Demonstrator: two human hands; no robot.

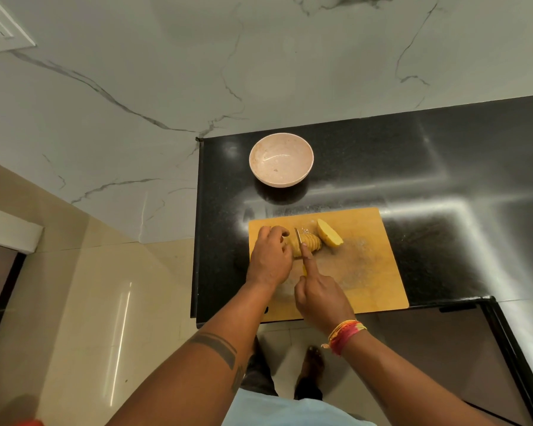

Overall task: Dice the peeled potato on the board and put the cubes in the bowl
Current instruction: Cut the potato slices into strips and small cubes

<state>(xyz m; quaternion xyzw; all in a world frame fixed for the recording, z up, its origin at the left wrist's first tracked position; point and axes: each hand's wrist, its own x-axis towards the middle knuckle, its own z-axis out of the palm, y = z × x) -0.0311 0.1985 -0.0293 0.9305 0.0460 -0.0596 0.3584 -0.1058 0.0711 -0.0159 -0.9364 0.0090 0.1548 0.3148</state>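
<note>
Head view: a black polished countertop [413, 167] fills the right of the frame, meeting a white veined marble wall [136, 87] at upper left, with cream floor tiles [90, 302] at lower left. A wooden cutting board [366, 272] lies near the counter's front edge; bare counter stretches to its right. A pale bowl [281, 159] sits above the board, apart from it.

The left hand [270, 256] curls its fingers over the sliced potato half [310, 243], covering its left end. The right hand [320, 295] grips a knife [299, 238] (handle mostly hidden), forefinger straight along the blade. Another potato half [329, 233] lies just right.
</note>
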